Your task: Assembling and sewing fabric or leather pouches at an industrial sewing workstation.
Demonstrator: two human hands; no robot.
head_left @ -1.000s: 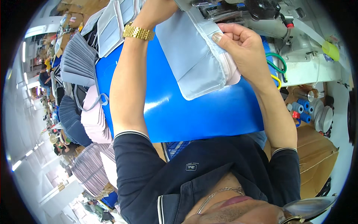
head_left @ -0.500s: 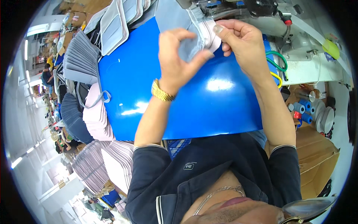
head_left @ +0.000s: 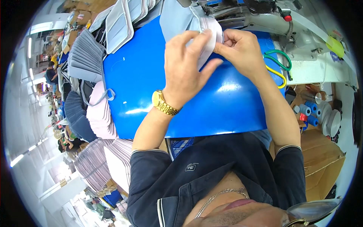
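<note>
The main change is in the left hand [head_left: 185, 68]: a second ago it was up at the top edge beside the machine, half a second ago it was down over the blue worktop [head_left: 143, 83] with fingers spread and clear of the cloth, and now its forefinger rests against the pale layers [head_left: 214, 32] at the end of the grey fabric piece [head_left: 176, 20]. That hand is loosely open, its thumb standing apart from the fingers; what its other fingers touch is hidden. The right hand [head_left: 242, 51] remains at the outer edge of those layers, thumb and forefinger appearing to pinch it, the other fingers curled in. The grey piece itself, spread broadly down over the worktop a second ago, now lies mostly near the top edge, to the left of the sewing machine [head_left: 298, 45], with its pale end turned toward the two hands. Judging by this, the handling has passed from one hand to both at the same end, with the left perhaps steadying or parting the layers. Around them little is altered: the fanned grey stack [head_left: 84, 56] and the pink stack [head_left: 99, 113] stay along the worktop's left side, and the green handle loop [head_left: 278, 50] lies just beyond the right wrist.
</note>
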